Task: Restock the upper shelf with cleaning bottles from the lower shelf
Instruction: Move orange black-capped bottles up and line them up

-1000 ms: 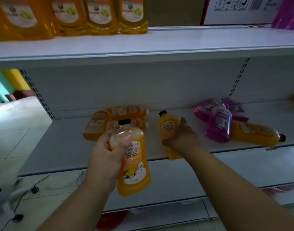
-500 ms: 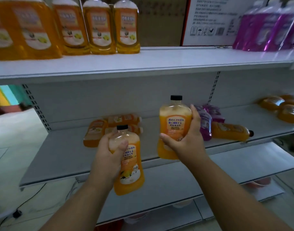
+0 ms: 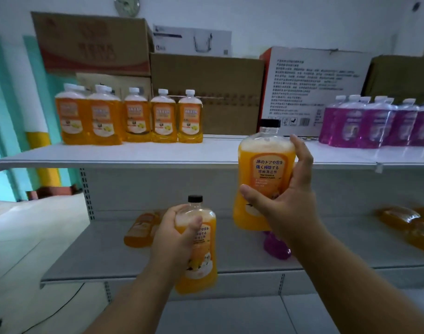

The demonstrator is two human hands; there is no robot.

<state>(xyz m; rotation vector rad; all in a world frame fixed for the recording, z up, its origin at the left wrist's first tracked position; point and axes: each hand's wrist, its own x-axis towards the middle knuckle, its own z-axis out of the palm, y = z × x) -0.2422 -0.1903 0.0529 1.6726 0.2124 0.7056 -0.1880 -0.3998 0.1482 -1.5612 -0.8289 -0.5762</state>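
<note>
Right hand [image 3: 288,201] grips one orange bottle [image 3: 264,174] before the upper shelf [image 3: 134,155]; left hand [image 3: 175,237] grips another [image 3: 201,261]. Five orange bottles [image 3: 128,118] stand in the front row there.

The upper shelf [image 3: 206,154] is a white board spanning the frame. On it, at upper left, a row of orange bottles [image 3: 129,118] stands upright with white caps. At upper right, purple bottles [image 3: 374,124] stand upright in a tight group. Behind both rows, cardboard boxes [image 3: 206,92] and a white printed box [image 3: 312,88] rest on the same board. The lower shelf [image 3: 105,256] carries orange bottles lying flat [image 3: 140,230] at centre left, a purple bottle [image 3: 277,247] at centre, and more flat orange bottles [image 3: 410,225] at right.
</note>
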